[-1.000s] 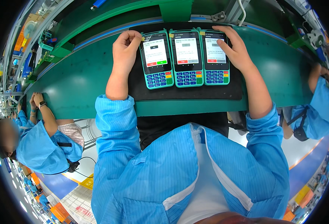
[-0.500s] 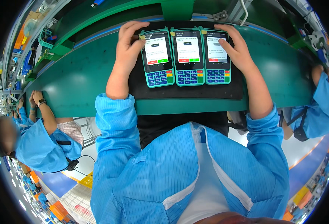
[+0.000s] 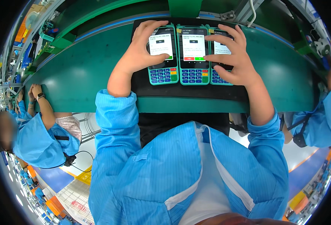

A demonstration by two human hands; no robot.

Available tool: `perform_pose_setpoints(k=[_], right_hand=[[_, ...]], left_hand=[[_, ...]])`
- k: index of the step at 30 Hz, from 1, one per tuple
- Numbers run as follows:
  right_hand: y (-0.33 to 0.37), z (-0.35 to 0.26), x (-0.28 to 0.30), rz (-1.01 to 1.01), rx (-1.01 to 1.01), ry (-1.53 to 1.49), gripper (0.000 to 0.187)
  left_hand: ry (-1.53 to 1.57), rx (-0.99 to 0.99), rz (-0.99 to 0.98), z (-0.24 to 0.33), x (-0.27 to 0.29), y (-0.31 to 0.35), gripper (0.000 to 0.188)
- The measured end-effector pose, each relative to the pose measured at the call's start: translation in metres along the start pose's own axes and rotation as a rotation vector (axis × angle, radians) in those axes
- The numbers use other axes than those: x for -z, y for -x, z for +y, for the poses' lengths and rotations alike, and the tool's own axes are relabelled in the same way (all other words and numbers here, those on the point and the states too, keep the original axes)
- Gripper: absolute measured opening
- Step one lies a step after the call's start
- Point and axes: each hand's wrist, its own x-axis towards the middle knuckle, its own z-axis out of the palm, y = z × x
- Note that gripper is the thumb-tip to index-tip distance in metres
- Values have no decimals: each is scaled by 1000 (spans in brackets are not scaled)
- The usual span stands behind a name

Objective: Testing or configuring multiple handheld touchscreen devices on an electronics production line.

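Three teal handheld payment terminals with lit screens and blue number keys lie side by side, face up. Over the left terminal point(image 3: 161, 47), my left hand point(image 3: 141, 50) has its fingers along the upper edge and its thumb across to the green on-screen button. The middle terminal point(image 3: 193, 45) shows a red and a green button. My right hand point(image 3: 239, 56) is spread above the right terminal point(image 3: 221, 48), covering much of its screen and keys. One of its fingertips reaches the middle terminal's green button; whether it touches the glass I cannot tell. Neither hand is closed round anything.
The terminals lie on a black mat point(image 3: 165, 92) on a green workbench point(image 3: 86, 82). A green metal post point(image 3: 184, 9) and rails stand behind it. One co-worker in blue point(image 3: 41, 138) sits at the left, another point(image 3: 317, 120) at the right.
My left thumb has moved down the left terminal's screen to its green button. My right hand has shifted left and down, spreading its fingers over the right terminal toward the middle one.
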Motion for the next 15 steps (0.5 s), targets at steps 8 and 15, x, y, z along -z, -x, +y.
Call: perform_pose_setpoints(k=[8, 15], right_hand=[[1, 3, -3, -37, -12, 35, 30], [6, 23, -4, 32, -91, -72, 56]], left_hand=[[153, 13, 40, -11, 1, -1, 59], [204, 134, 417, -33, -7, -3, 25]])
